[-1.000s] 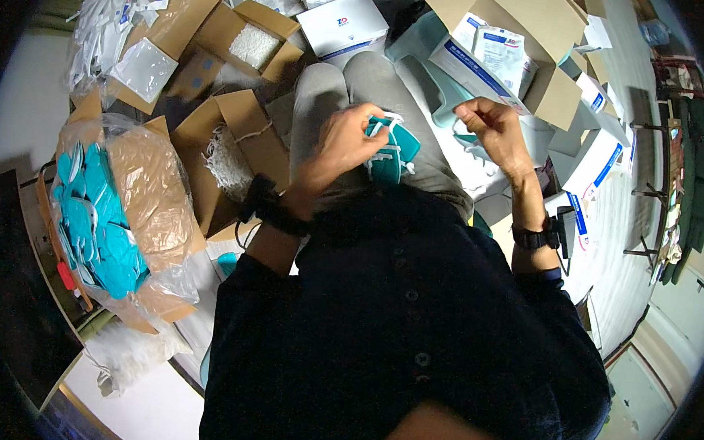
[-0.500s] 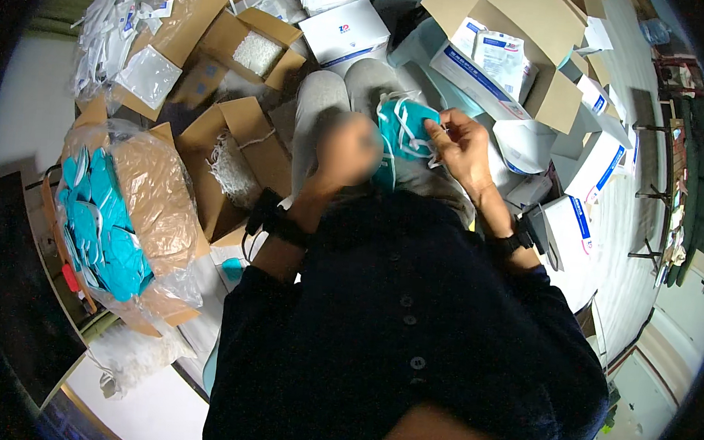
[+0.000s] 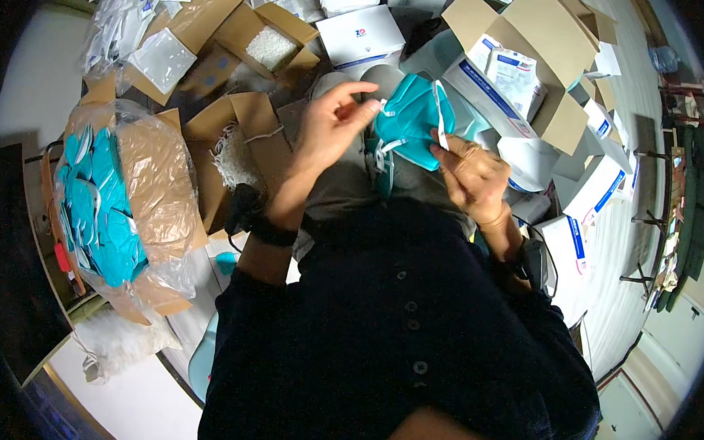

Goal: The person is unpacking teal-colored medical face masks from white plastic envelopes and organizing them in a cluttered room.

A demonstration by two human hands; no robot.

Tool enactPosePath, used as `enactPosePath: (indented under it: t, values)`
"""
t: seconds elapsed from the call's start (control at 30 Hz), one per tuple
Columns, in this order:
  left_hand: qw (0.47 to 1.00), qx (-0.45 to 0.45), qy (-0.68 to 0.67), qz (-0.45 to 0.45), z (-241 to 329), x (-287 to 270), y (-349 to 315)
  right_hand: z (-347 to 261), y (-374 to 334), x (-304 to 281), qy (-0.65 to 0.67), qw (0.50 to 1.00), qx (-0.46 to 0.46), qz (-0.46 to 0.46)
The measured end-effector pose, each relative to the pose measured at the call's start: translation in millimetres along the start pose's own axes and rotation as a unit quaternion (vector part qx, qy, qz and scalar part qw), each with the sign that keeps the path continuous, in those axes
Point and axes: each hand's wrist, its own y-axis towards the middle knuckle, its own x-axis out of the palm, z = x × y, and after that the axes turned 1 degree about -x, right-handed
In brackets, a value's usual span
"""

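Note:
Above my lap is a teal face mask with white straps. My right hand pinches it at its right edge, together with a white strap that stands up there. At the mask's left side is my left hand, index finger and thumb spread apart. The thumb tip lies close to a white strap end; whether they touch I cannot tell. More teal mask material with white straps rests on my lap below, partly hidden by the held mask.
Left stands a plastic-lined carton with many teal masks. Cartons of white straps and white pieces sit ahead of it. A white box is beyond my knees; an open carton with packaged pouches stands right.
My left hand has come off the mask and its fingers have spread. The mask has turned to show its smooth teal side, and my right hand has shifted slightly lower.

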Motion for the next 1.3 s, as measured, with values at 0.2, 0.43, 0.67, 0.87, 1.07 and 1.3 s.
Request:
enactPosePath:
  t: [0.2, 0.43, 0.67, 0.87, 1.07, 1.3]
  values:
    - [0.991, -0.056, 0.063, -0.106, -10.4, 7.7, 8.3, 3.3, 7.7, -9.5, -0.036, 0.999, -0.020, 0.008]
    - [0.971, -0.041, -0.184, -0.143, -18.1, 22.8, 4.7, 5.6, 11.7, -12.5, 0.046, 0.991, 0.109, 0.064]
    - [0.968, -0.104, -0.194, -0.118, -1.6, 39.5, -2.3, 13.9, 8.4, -7.5, 0.045, 0.983, 0.171, 0.041]
    - [0.950, -0.153, -0.187, -0.199, 10.4, 21.1, -9.1, 25.7, -0.9, -5.4, 0.065, 0.970, 0.228, 0.054]
    - [0.991, 0.035, -0.130, 0.025, -32.5, -14.4, -42.4, 45.8, -15.4, -2.0, 0.123, 0.948, 0.278, 0.099]
    - [0.688, -0.147, -0.704, -0.096, -7.3, -13.6, -7.6, 48.4, -15.6, 17.2, -0.049, 0.976, 0.212, -0.011]
